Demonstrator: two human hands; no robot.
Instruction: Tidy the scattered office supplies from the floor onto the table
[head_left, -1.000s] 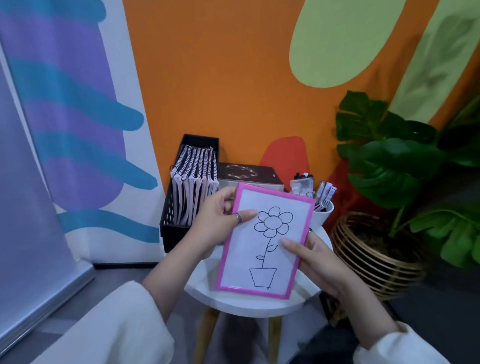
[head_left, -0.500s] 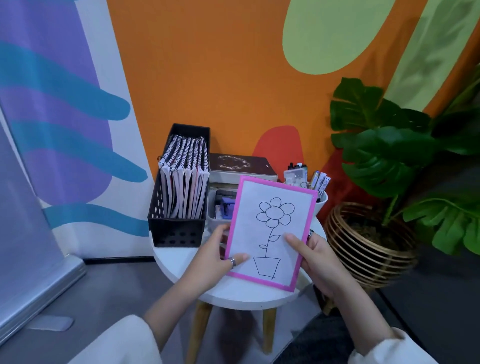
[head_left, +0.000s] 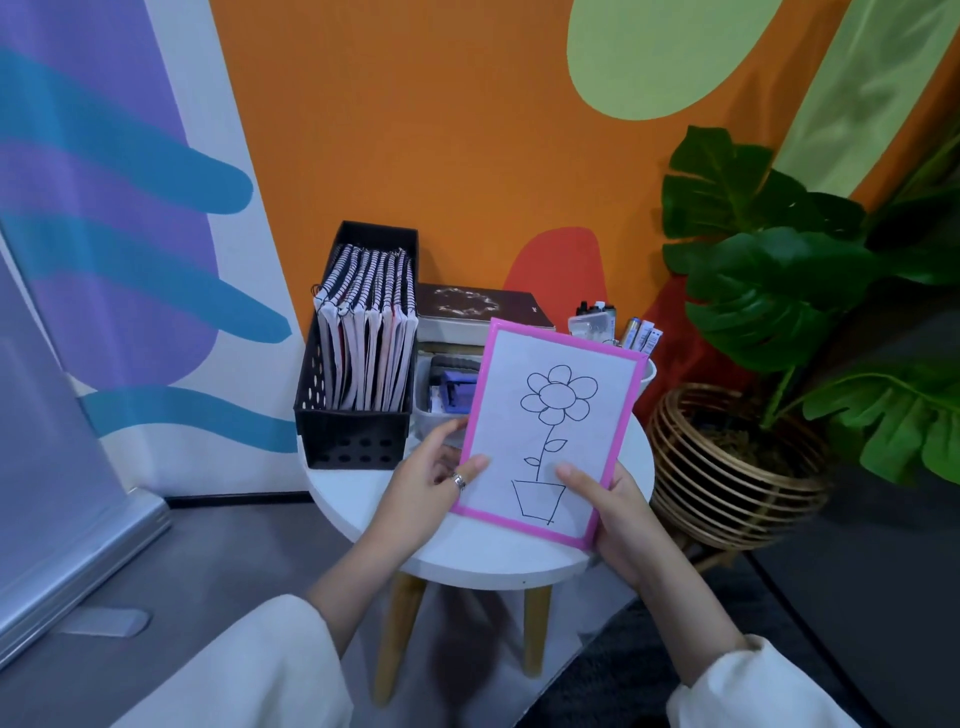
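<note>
Hands grip the task's thing at the centre of the frame: the left hand (head_left: 434, 480) pinches the lower left edge of a pink-framed drawing board (head_left: 548, 439), thumb on its face, while the right hand (head_left: 610, 512) clamps the lower right corner the same way, so the board is held tilted in the air above the near half of the round white table (head_left: 363, 512), not yet set down. The likeliest trouble, as I judge it, is room: the table top is small and its far side is already taken by a black perforated basket (head_left: 353, 441) of spiral notebooks (head_left: 366, 338), a dark book (head_left: 480, 306) lying on a pale box, a small clear tray (head_left: 441, 395) holding a purple item, and a white cup (head_left: 649, 371) of pens (head_left: 641, 335) at centre right. Laid flat, the board may overhang the front rim and tip to the floor; pushed further back, its top edge could knock the tray or topple the cup, which stands just beside the board's upper right corner. Leaning it on the basket could let it slide on the smooth top. The woven planter (head_left: 727, 467) with its large-leaved plant (head_left: 779, 275) at right is near enough to catch a stray corner. No brand or legible writing shows; the board bears only a line drawing of a potted flower, the book cover a pale wreath motif, and the print on the pens is too small to read.
</note>
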